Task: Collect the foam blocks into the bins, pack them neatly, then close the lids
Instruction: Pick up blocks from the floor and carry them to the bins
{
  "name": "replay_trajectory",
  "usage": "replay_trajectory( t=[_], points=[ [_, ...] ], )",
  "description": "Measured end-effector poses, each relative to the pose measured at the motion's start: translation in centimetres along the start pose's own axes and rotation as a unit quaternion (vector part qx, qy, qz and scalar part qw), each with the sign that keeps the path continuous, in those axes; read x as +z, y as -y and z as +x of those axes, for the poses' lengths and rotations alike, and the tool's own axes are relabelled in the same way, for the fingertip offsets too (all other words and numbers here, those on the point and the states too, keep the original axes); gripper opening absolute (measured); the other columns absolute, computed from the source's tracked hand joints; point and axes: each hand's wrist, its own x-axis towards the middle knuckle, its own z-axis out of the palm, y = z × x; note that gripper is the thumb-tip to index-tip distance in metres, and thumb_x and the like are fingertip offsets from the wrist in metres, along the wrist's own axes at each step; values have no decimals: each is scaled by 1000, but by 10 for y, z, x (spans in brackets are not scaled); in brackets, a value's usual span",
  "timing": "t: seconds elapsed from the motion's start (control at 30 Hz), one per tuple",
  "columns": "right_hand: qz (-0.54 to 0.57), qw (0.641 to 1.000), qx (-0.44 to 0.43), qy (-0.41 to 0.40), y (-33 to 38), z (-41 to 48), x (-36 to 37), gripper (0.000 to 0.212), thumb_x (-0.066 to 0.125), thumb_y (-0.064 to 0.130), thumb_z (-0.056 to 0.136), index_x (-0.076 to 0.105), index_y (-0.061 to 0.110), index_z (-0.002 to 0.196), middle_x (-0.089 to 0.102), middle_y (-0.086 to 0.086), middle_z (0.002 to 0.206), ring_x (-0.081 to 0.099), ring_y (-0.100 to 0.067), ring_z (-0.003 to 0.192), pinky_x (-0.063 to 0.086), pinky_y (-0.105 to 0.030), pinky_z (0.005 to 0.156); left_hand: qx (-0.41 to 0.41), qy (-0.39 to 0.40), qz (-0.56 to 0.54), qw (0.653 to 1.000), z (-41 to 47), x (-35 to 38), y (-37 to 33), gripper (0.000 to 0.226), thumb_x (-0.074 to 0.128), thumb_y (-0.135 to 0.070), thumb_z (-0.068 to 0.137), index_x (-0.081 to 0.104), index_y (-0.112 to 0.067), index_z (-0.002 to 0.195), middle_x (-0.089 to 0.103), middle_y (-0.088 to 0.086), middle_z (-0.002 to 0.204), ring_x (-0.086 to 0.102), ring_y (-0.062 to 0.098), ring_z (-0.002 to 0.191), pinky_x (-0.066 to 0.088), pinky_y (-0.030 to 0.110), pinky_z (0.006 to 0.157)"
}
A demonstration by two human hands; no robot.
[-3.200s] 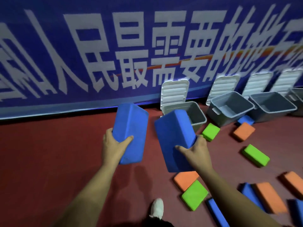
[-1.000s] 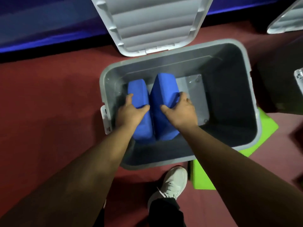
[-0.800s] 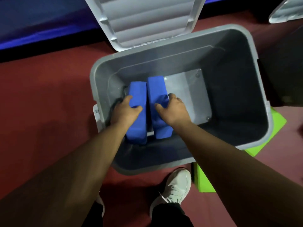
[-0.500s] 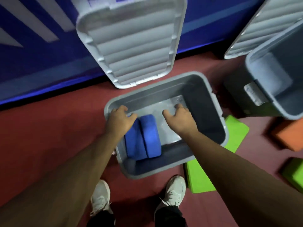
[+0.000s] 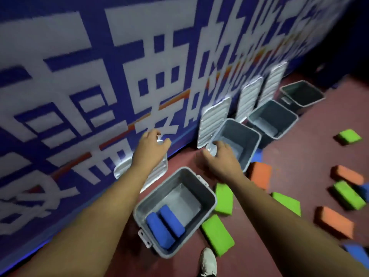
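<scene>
"The left hand [image 5: 151, 150]?"

"Fingers loosely curled, holding nothing, raised before a white ribbed plastic lid [image 5: 159, 170] leaning on the wall."

"The blocks?"

"Two blue rectangular foam blocks [image 5: 163, 226], soft-cornered, sit side by side on edge at the left end of the nearest grey plastic bin [image 5: 203, 198]. Their long axes run across its width."

"The right hand [image 5: 221, 158]?"

"Relaxed, fingers spread, empty. A green foam block [image 5: 217, 234] lies on the red floor [image 5: 289, 156] just beside the bin."
</scene>
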Motion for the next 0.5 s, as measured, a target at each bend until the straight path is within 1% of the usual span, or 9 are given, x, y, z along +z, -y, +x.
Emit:
replay_trajectory(
  t=[0.1, 0.17, 0.23, 0.37, 0.5],
  points=[
    [2, 996, 35, -80, 4, -68, -51, 59, 56, 50, 90, 50, 14, 136, 51, -12, 136, 50, -31, 126, 40, -42, 105, 89, 37, -13, 995, -33, -29, -51, 41, 55, -42, 92, 53, -20, 126, 54, 3, 127, 55, 24, 111, 50, 44, 94],
    [5, 989, 68, -129, -4, -115, -79, 59, 58, 49, 90, 50, 15, 137, 51, -11, 136, 50, -31, 126, 39, -38, 102, 142, 60, -17, 988, -63, -37, -81, 40, 56, -42, 92, 54, -19, 125, 55, 4, 124, 56, 23, 108, 50, 41, 91],
    [16, 981, 99, -166, -19, -164, -106, 59, 58, 48, 89, 50, 14, 137, 51, -11, 136, 50, -30, 126, 40, -38, 100, 183, 83, -12, 980, -96, -36, -108, 39, 58, -41, 91, 56, -18, 123, 56, 4, 121, 57, 23, 106, 49, 38, 88],
    [20, 954, 187, -231, -68, -270, -151, 62, 56, 51, 89, 48, 16, 140, 48, -8, 141, 55, -26, 117, 42, -37, 97, 247, 165, -33, 954, -173, -5, -163, 36, 62, -36, 89, 60, -13, 116, 60, 9, 117, 58, 29, 106, 46, 38, 93],
    [15, 917, 267, -296, -126, -377, -179, 57, 57, 49, 89, 51, 14, 135, 52, -9, 136, 48, -26, 126, 40, -40, 103, 314, 250, -45, 915, -266, 44, -210, 32, 64, -34, 88, 61, -13, 111, 61, 8, 110, 58, 27, 101, 45, 36, 90]
  ],
)
